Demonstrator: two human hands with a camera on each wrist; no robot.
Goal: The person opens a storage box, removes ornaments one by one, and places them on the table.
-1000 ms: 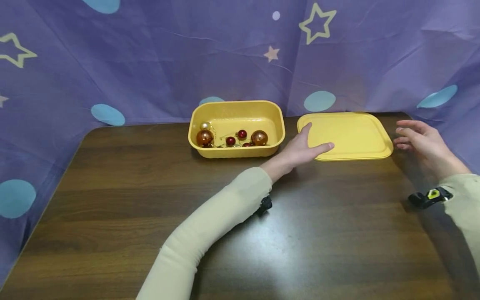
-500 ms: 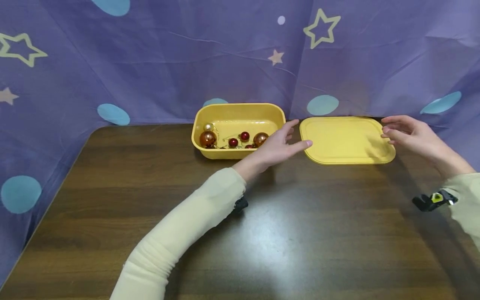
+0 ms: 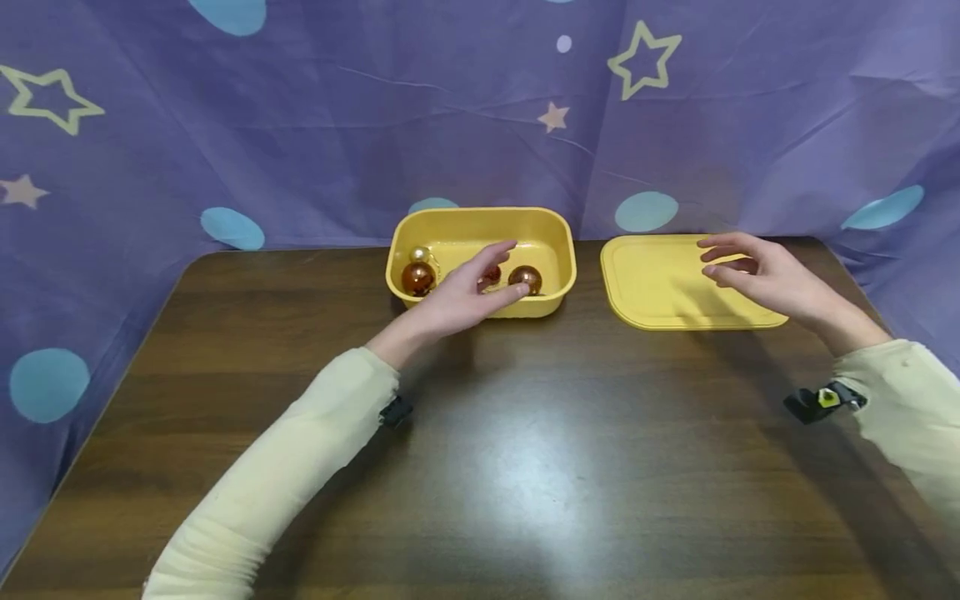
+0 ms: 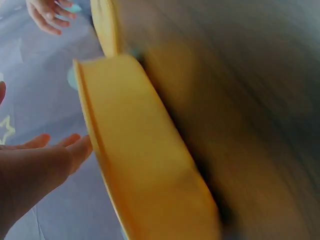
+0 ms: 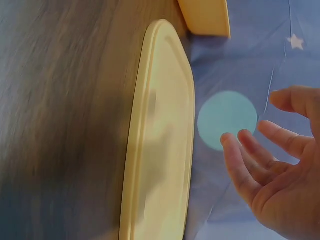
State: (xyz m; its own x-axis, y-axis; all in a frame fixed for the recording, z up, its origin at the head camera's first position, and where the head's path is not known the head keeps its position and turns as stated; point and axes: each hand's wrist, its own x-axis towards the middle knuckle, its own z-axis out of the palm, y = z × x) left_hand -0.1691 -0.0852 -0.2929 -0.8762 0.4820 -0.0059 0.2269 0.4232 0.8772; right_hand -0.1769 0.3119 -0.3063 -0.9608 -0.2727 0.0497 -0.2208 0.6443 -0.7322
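A yellow plastic box (image 3: pixel 557 250) stands at the back of the table, holding shiny ornament balls, among them a copper one (image 3: pixel 417 277) and a pale gold one (image 3: pixel 420 253). My left hand (image 3: pixel 461 293) hovers over the box's front rim with fingers spread and nothing in them; it hides part of the contents. Flat on the table to the right of the box lies its yellow lid (image 3: pixel 652 283). Above the lid's right part hangs my right hand (image 3: pixel 765 271), fingers loosely bent, holding nothing and casting a shadow on it.
The dark wooden table (image 3: pixel 525 467) stretches out in front of the box and lid. A purple cloth (image 3: pixel 337 125) with stars and blue dots hangs right behind the table's back edge. Each wrist wears a small black camera mount.
My left hand has moved left, from the lid's left edge to over the box. The right hand has come left, from beside the lid to above it. Box and lid lie as before.
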